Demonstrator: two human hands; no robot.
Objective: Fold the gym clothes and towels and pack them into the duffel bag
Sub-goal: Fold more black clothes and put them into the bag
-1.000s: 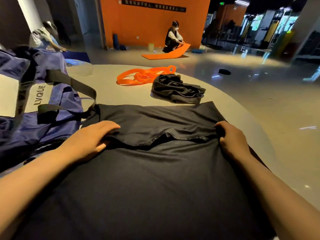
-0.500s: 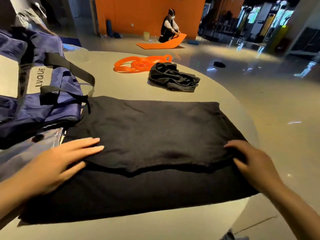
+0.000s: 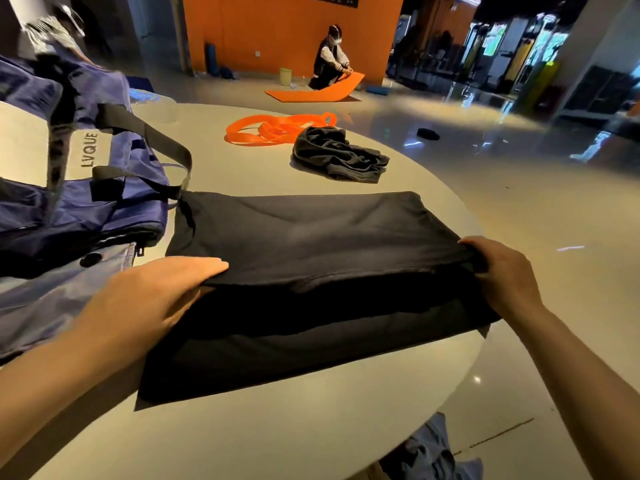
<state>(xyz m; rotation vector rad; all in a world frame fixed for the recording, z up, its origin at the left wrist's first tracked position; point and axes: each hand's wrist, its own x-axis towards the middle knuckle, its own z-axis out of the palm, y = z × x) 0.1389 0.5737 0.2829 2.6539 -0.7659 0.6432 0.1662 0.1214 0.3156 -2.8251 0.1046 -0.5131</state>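
Note:
A black garment lies folded flat on the round grey table. My left hand holds the near left edge of its upper layer, fingers on top and thumb hidden under the cloth. At the near right corner, my right hand grips the same layer with curled fingers. The upper layer is raised slightly off the lower one. A blue duffel bag with black straps stands at the left, touching the garment's far left corner. A crumpled dark garment sits further back on the table.
Orange resistance bands lie behind the crumpled garment. A clear plastic item is at the table's far left. Blue cloth shows below the table's near right edge. A person crouches by an orange mat on the floor.
Both hands went from lying flat by the fold's near edge to taking hold of the upper layer's corners. That layer now sits slightly raised.

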